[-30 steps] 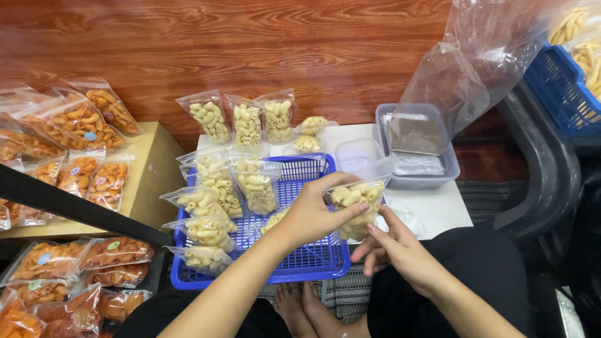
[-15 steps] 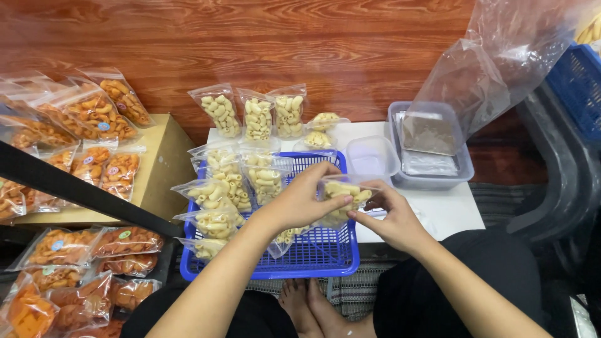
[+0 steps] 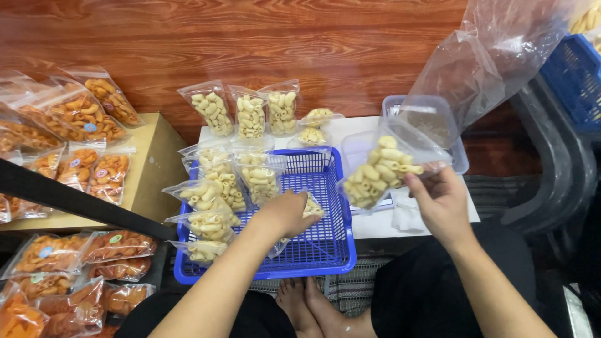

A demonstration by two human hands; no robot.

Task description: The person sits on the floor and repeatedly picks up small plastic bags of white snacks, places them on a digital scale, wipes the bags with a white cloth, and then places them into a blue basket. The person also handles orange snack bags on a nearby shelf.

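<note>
A clear packet of pale macaroni-shaped snacks is held up by the right hand, grip closed on its right edge, above the white worktop. A second, smaller snack packet is pinned under the left hand, fingers closed on it, inside the blue plastic basket.

Handling, as judged: packets light, film soft and slippery, contents brittle; best taken by the sealed edge, not squeezed at the belly.

More filled packets are stood along the basket's left side and lined against the red-brown wood-grain wall. Orange snack packets are stacked on a low tan box to the left. A clear lidded tub and a large plastic bag are seen at right.
</note>
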